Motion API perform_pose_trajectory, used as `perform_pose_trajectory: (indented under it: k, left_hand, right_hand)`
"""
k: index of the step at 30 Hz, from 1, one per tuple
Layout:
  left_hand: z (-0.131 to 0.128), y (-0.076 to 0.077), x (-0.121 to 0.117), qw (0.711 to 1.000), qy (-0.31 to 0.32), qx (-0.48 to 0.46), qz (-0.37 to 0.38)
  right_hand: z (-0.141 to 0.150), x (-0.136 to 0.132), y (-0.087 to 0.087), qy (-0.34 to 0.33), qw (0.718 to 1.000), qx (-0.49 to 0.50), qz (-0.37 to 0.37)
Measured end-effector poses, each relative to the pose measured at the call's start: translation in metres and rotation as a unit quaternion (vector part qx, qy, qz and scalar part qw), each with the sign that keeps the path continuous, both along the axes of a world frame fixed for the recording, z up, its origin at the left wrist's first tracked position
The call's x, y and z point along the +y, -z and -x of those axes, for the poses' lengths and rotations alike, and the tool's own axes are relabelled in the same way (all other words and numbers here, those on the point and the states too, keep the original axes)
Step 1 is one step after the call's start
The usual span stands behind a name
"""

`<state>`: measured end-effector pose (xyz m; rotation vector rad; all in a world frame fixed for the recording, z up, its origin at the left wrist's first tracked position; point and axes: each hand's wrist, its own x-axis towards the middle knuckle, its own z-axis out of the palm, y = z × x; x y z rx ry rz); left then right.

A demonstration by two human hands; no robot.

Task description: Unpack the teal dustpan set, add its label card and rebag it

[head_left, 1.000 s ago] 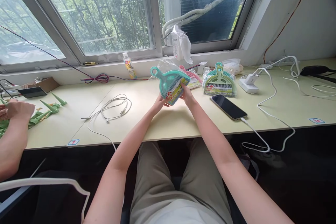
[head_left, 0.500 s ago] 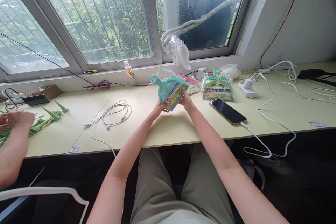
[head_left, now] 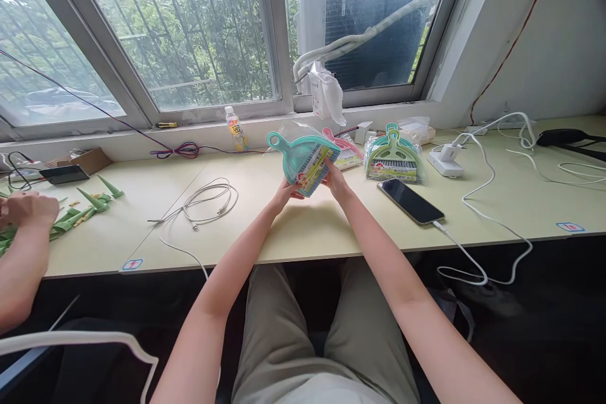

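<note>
We stretch both bare arms forward, our left forearm (head_left: 240,243) and right forearm (head_left: 379,237) slanting inward until the hands come near each other, nearly level. Our left hand (head_left: 284,193) curls inward in a grip, its fingers partly hidden. Our right hand (head_left: 336,179) closes from the opposite side, its wrist nearly straight. Below, our thighs (head_left: 274,322) lie slightly parted between the arms.
</note>
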<state>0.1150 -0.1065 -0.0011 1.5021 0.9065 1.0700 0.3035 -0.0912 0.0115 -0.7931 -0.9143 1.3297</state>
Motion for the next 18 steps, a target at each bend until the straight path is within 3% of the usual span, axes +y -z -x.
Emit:
perform_pose_trajectory:
  k: [6, 13, 18]
  left_hand:
    - [0.001, -0.002, 0.0, 0.999, 0.002, -0.039, 0.031]
    - [0.004, -0.009, -0.008, 0.998, 0.056, 0.022, 0.025]
    - [0.004, -0.018, -0.014, 0.996, 0.067, 0.058, 0.01]
  right_hand:
    - [0.003, -0.001, 0.001, -0.028, 0.998, 0.009, -0.047]
    - [-0.004, 0.003, 0.005, -0.007, 0.998, 0.032, 0.059]
    - [-0.006, 0.002, 0.003, -0.018, 0.997, 0.057, 0.039]
